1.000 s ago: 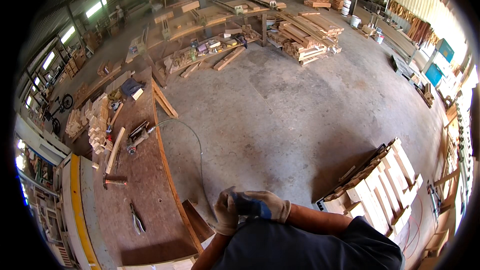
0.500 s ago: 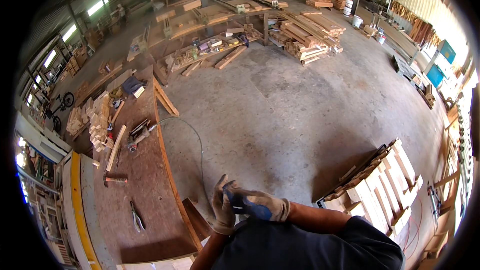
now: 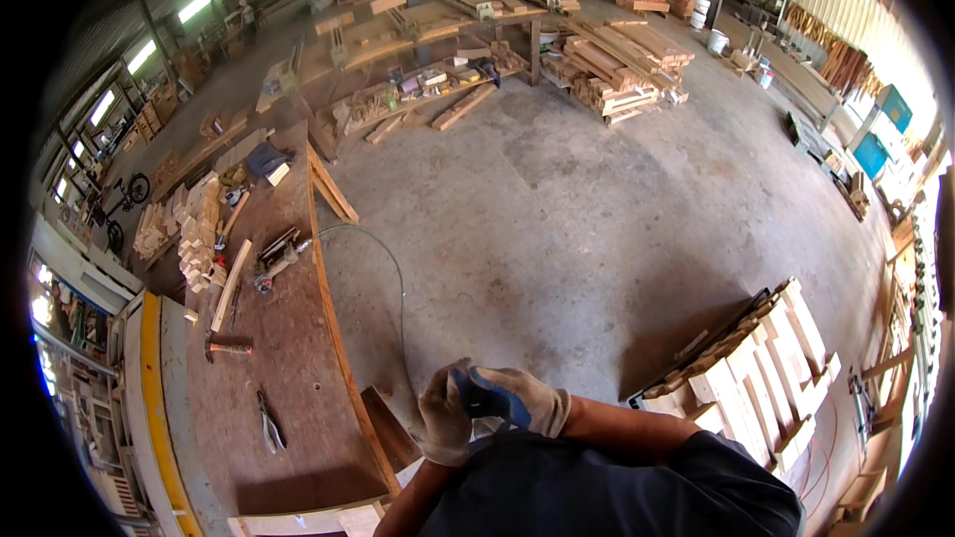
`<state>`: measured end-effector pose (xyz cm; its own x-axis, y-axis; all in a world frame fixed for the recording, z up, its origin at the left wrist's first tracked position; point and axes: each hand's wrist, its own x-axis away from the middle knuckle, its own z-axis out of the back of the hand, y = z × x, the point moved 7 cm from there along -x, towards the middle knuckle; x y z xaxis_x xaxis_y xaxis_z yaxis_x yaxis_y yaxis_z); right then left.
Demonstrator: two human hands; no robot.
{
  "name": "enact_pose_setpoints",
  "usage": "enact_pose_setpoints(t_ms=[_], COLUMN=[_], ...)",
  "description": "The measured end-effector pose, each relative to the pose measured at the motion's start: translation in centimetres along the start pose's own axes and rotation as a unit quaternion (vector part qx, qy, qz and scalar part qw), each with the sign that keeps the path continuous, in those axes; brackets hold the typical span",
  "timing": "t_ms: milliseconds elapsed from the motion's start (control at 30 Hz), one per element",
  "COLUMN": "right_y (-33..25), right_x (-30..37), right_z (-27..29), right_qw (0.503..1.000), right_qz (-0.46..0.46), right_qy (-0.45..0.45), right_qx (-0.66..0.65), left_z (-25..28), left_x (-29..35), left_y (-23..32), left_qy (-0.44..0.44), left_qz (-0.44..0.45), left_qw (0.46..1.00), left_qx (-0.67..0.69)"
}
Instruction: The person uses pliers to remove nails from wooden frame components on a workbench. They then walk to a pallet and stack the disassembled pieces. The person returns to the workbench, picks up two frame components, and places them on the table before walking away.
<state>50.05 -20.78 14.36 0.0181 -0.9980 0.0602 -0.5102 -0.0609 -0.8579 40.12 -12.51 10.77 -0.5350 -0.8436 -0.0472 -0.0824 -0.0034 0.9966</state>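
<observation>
In front of my dark shirt, my two hands meet, both in beige work gloves with blue on the palm side. My left hand point(image 3: 445, 418) has its fingers curled up against the right. My right hand point(image 3: 525, 399) comes in from the right, bent round toward the left fingertips. Whatever lies between them, if anything, is hidden. On the brown workbench point(image 3: 308, 438) to the left lie pliers point(image 3: 270, 424), a hammer point(image 3: 230, 346) and a wooden strip point(image 3: 231, 286). A nail gun point(image 3: 277, 261) sits farther up, joined to a thin air hose point(image 3: 399, 278).
Small wood blocks point(image 3: 202, 234) are piled along the bench's left side. A pallet-like stack of pale timber point(image 3: 761, 373) stands at right. Far off are a long work table point(image 3: 418, 37) and stacked planks point(image 3: 627, 70). Concrete floor point(image 3: 527, 229) lies between.
The left fingers, which pointed up and stretched out, are now curled in against the right hand. Both hands have dropped slightly. The bench tools lie where they were.
</observation>
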Motion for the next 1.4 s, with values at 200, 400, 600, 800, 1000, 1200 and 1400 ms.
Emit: enact_pose_setpoints(t_ms=[200,400,600,800,1000,1200,1400], right_y=[1.9,2.1,5.8,4.2,5.3,7.3,7.2], right_x=[0.8,1.1,2.8,3.4,3.8,3.6,4.5], right_z=[1.4,2.3,3.2,2.2,2.6,1.7,1.5], right_qw=[0.990,0.999,0.981,0.972,0.981,0.959,0.960], right_qz=[-0.081,-0.001,-0.044,-0.064,-0.047,-0.175,-0.216], right_qy=[0.051,0.051,-0.008,-0.060,-0.119,-0.193,-0.155], right_qx=[-0.105,0.006,-0.191,-0.218,-0.144,-0.107,-0.083], left_z=[-0.8,-1.6,-1.9,-2.0,-3.0,-2.1,-0.9], left_x=[0.7,1.2,2.1,4.6,6.6,9.8,14.8], left_y=[-1.8,-2.4,-5.3,-4.9,0.0,-0.2,-6.8], left_qy=[0.009,0.036,0.028,0.016,-0.028,0.000,0.071], left_qz=[0.021,0.148,0.205,0.215,-0.047,-0.003,0.175], left_qw=[0.996,0.970,0.966,0.967,0.985,0.972,0.981], left_qx=[0.080,0.188,0.156,0.135,-0.162,-0.233,0.053])
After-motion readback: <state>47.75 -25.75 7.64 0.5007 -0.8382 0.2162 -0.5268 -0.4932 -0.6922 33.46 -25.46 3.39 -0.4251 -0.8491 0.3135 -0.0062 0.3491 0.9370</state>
